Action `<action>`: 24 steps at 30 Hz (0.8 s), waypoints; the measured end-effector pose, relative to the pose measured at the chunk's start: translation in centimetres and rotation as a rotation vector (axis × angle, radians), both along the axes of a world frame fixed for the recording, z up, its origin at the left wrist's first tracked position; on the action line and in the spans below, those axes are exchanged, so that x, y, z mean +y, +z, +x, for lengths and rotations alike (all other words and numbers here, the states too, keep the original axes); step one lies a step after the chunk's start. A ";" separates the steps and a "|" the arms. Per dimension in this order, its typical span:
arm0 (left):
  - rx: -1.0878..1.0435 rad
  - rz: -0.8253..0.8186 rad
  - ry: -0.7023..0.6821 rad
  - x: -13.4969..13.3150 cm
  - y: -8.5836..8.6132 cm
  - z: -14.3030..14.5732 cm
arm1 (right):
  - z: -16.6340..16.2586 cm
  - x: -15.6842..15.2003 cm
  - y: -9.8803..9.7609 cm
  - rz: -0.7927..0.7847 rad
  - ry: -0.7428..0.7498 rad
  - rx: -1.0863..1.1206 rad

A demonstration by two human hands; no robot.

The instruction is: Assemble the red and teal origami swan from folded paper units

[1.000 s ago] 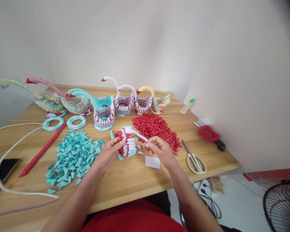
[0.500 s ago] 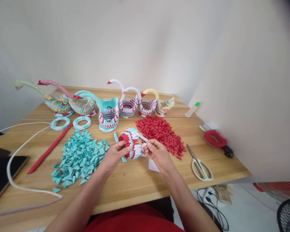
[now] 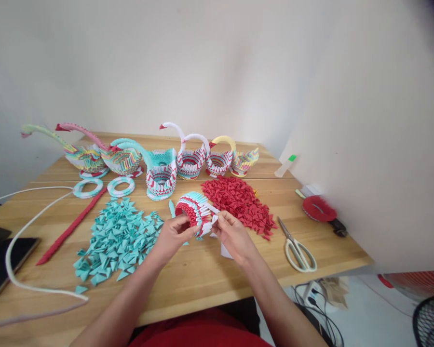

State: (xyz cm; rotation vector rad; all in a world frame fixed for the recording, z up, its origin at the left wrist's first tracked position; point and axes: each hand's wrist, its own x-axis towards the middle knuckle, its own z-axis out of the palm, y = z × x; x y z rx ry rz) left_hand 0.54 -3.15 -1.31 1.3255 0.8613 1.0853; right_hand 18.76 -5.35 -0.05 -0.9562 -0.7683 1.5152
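Observation:
My left hand (image 3: 175, 236) grips a round body of folded paper pieces (image 3: 195, 209), banded in red, white and turquoise and tilted on its side. Its thumb lies outside, and its fingers reach into the opening. On the other side my right hand (image 3: 231, 233) pinches a small white folded paper piece (image 3: 214, 219) against the body's white edge. Part of that piece is hidden by the fingertips. To the left spreads a pile of turquoise folded pieces (image 3: 119, 241). Behind the right hand is a heap of red ones (image 3: 238, 200).
Paper swans (image 3: 161, 180) stand in a row at the back. Two paper rings (image 3: 121, 186) and a red paper strip (image 3: 72, 226) lie left. Scissors (image 3: 298, 250) and a red paper ring (image 3: 318, 208) lie right. A white cable (image 3: 12, 270) curves beside a dark tablet (image 3: 12, 265).
The round body has turned a little in my left hand. My right hand has shifted slightly left, bringing the white piece close to the edge. The whole view has moved slightly.

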 end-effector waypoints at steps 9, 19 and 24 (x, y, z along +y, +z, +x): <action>0.053 0.105 -0.011 0.2 -0.5 0.0 | -0.2 0.0 -0.8 0.022 -0.021 -0.023; 0.146 0.211 0.018 0.2 -0.3 0.0 | -0.5 -0.1 -0.4 0.001 0.050 0.003; 0.179 0.274 0.042 0.1 -0.2 -0.1 | -0.7 0.0 -0.3 0.001 0.017 -0.003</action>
